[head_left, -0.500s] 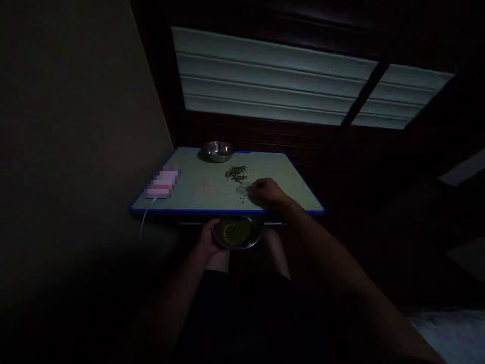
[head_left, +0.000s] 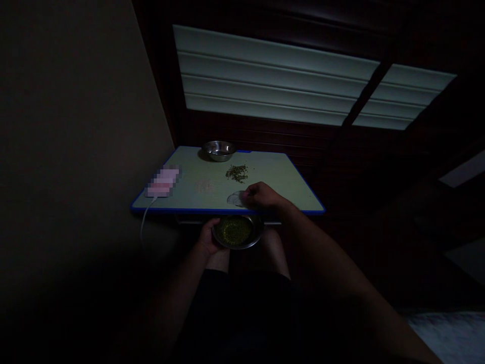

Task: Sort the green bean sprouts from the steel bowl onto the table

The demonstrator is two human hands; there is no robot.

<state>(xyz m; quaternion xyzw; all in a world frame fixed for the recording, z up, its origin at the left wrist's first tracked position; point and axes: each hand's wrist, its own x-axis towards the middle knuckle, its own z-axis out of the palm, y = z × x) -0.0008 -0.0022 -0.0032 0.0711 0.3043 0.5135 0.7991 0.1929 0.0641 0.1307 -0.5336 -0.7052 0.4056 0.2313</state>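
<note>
From where I'm standing, the left hand (head_left: 209,237) has the metal bowl (head_left: 258,231) of green grains (head_left: 235,231) by its left rim, just below the near edge of the bench (head_left: 273,167). Right hand (head_left: 261,195) is pinching a clear flat piece (head_left: 235,198) that sticks out left, long axis roughly left-right, bowl on its near side, grain pile (head_left: 237,173) on its far side. Compared with half a second ago, it's nearer and further left, and the loose specks there don't show now

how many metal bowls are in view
2: the far bowl toward the back of the table, and the near bowl of green grains in the left hand. Dark areas may hide more.
</note>
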